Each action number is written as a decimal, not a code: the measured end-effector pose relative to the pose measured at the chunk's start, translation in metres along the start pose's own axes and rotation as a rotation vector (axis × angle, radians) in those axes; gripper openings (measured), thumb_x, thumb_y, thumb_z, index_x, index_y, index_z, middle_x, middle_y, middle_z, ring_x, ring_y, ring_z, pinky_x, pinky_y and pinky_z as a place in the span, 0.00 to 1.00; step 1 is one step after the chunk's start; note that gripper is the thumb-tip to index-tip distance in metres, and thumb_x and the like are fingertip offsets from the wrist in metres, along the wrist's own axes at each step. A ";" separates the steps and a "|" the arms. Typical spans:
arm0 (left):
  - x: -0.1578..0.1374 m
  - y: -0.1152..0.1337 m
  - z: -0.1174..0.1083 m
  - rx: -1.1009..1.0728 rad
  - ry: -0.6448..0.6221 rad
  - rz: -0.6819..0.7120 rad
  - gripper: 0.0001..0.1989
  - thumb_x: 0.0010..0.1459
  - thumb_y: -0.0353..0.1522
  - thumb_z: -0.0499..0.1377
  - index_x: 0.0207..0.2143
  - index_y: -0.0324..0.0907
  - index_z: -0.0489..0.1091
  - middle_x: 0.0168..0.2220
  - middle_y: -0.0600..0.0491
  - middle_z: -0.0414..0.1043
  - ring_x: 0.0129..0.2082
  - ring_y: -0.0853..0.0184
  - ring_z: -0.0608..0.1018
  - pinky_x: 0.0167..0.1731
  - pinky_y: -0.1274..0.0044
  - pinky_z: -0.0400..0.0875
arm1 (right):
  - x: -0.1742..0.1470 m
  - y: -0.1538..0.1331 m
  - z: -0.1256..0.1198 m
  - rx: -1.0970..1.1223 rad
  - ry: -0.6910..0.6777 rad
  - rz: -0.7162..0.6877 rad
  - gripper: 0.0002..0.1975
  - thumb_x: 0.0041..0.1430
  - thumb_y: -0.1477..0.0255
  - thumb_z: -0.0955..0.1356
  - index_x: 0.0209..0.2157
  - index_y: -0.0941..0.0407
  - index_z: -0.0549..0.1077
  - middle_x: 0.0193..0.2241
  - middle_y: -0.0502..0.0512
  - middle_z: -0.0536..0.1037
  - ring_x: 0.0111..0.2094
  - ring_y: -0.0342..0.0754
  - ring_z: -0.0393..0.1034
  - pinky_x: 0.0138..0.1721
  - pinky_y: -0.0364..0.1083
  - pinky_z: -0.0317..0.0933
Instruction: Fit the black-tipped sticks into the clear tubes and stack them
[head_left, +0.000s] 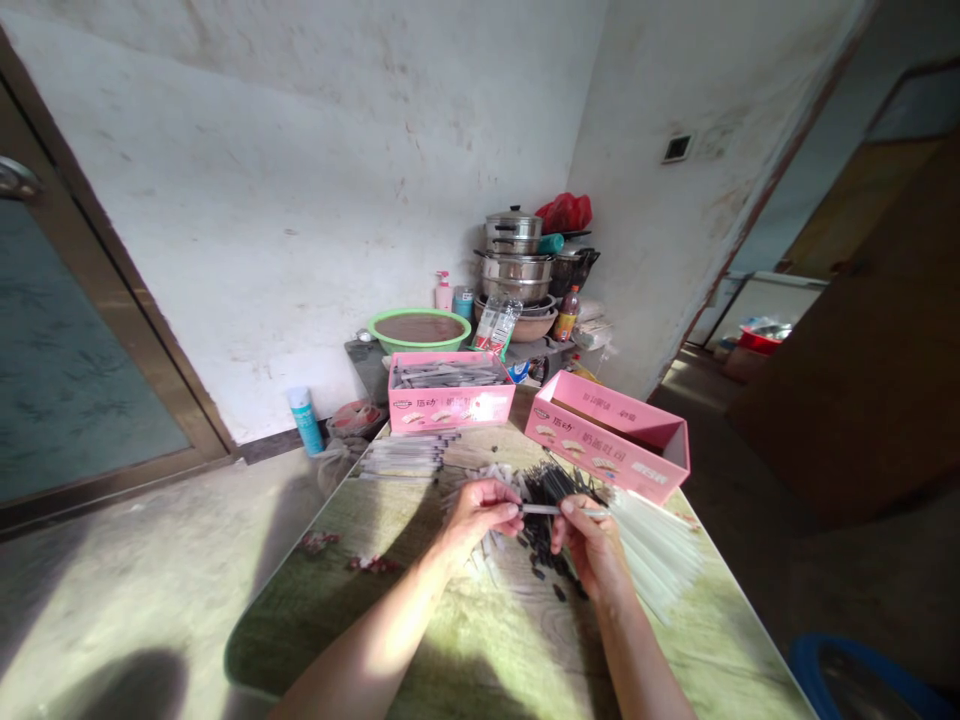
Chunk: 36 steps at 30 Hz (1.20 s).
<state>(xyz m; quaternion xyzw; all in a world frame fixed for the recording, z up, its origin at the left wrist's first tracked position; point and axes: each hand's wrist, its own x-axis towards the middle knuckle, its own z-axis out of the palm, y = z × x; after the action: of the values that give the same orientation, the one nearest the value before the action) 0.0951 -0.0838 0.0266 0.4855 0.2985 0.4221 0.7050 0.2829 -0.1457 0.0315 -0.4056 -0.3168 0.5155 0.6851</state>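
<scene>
Grey and slender, a straight tube is pinched in both hands.

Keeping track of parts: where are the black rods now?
In the head view, the black rods lie right of centre on the table, just beyond the right hand and left of the white tubes.

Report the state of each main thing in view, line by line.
Left hand: pinching a pen-like tube
Right hand: pinching the same tube
Pen-like tube: held between hands
Left pink box: open, filled with slim sticks
Right pink box: open
White tubes: fanned out
Black pieces: heaped loosely
Green basin: uncovered
Top pot: lidded
</scene>
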 end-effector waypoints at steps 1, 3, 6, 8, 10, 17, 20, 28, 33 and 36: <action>0.000 0.000 0.000 -0.003 -0.001 0.002 0.19 0.46 0.38 0.74 0.35 0.34 0.77 0.29 0.46 0.80 0.28 0.62 0.82 0.30 0.73 0.77 | 0.000 0.000 0.000 -0.001 -0.002 -0.002 0.18 0.45 0.62 0.82 0.27 0.57 0.75 0.17 0.50 0.76 0.15 0.44 0.69 0.15 0.41 0.66; 0.001 -0.001 0.000 -0.007 -0.005 0.007 0.20 0.45 0.39 0.75 0.35 0.35 0.77 0.28 0.47 0.80 0.27 0.62 0.82 0.29 0.74 0.77 | 0.000 0.001 0.000 -0.001 -0.008 -0.006 0.18 0.46 0.62 0.82 0.27 0.57 0.75 0.17 0.50 0.76 0.15 0.44 0.69 0.16 0.41 0.66; 0.001 -0.002 0.000 -0.006 -0.005 0.015 0.21 0.45 0.40 0.75 0.34 0.35 0.76 0.28 0.48 0.80 0.27 0.63 0.82 0.29 0.75 0.76 | 0.000 0.001 0.000 -0.011 -0.010 -0.006 0.17 0.46 0.62 0.82 0.27 0.57 0.76 0.17 0.50 0.76 0.15 0.44 0.69 0.16 0.41 0.66; 0.001 -0.003 0.000 0.000 -0.005 0.017 0.21 0.45 0.41 0.75 0.34 0.35 0.76 0.27 0.48 0.79 0.27 0.63 0.82 0.29 0.74 0.77 | 0.000 0.000 0.001 -0.021 -0.006 -0.005 0.18 0.45 0.62 0.82 0.27 0.57 0.76 0.17 0.50 0.76 0.15 0.44 0.69 0.15 0.41 0.66; 0.002 -0.004 0.000 0.011 -0.012 0.022 0.22 0.45 0.42 0.75 0.34 0.35 0.76 0.28 0.48 0.79 0.27 0.62 0.82 0.29 0.74 0.77 | 0.000 0.000 0.002 -0.026 -0.003 -0.004 0.18 0.44 0.61 0.82 0.27 0.57 0.76 0.17 0.50 0.76 0.15 0.44 0.69 0.15 0.41 0.66; 0.002 -0.003 0.000 0.076 -0.031 0.046 0.27 0.47 0.50 0.73 0.36 0.36 0.74 0.28 0.50 0.78 0.24 0.66 0.81 0.24 0.77 0.75 | 0.000 0.001 0.000 -0.018 0.000 -0.003 0.18 0.46 0.61 0.82 0.26 0.57 0.75 0.17 0.50 0.76 0.15 0.44 0.69 0.16 0.41 0.66; 0.001 -0.002 -0.001 0.139 -0.033 0.051 0.28 0.51 0.54 0.68 0.32 0.37 0.72 0.27 0.50 0.77 0.20 0.68 0.78 0.17 0.80 0.69 | 0.000 0.000 0.000 -0.012 0.005 -0.006 0.18 0.46 0.62 0.82 0.26 0.57 0.75 0.17 0.50 0.76 0.15 0.43 0.69 0.16 0.41 0.66; 0.004 -0.006 -0.001 0.176 -0.031 0.061 0.25 0.48 0.50 0.71 0.28 0.37 0.71 0.21 0.55 0.71 0.15 0.73 0.72 0.15 0.82 0.65 | 0.001 0.002 -0.002 -0.018 0.000 0.002 0.18 0.46 0.62 0.82 0.27 0.57 0.75 0.18 0.50 0.77 0.15 0.44 0.69 0.16 0.41 0.67; 0.006 -0.006 -0.001 0.122 -0.009 0.108 0.28 0.42 0.47 0.75 0.38 0.38 0.74 0.28 0.53 0.75 0.18 0.71 0.75 0.16 0.80 0.68 | 0.002 0.004 -0.004 -0.029 -0.002 0.001 0.18 0.48 0.61 0.81 0.28 0.57 0.75 0.18 0.50 0.77 0.16 0.44 0.70 0.17 0.42 0.67; 0.004 -0.005 -0.003 0.271 0.009 0.113 0.23 0.55 0.51 0.67 0.32 0.38 0.74 0.23 0.53 0.73 0.14 0.73 0.71 0.12 0.82 0.59 | 0.002 0.005 -0.005 -0.027 -0.005 -0.002 0.18 0.48 0.61 0.81 0.28 0.56 0.74 0.18 0.49 0.77 0.16 0.44 0.70 0.17 0.41 0.67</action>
<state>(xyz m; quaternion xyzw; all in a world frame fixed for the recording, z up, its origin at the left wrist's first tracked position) 0.0963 -0.0798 0.0213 0.5905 0.3279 0.4192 0.6067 0.2852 -0.1441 0.0253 -0.4131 -0.3258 0.5113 0.6795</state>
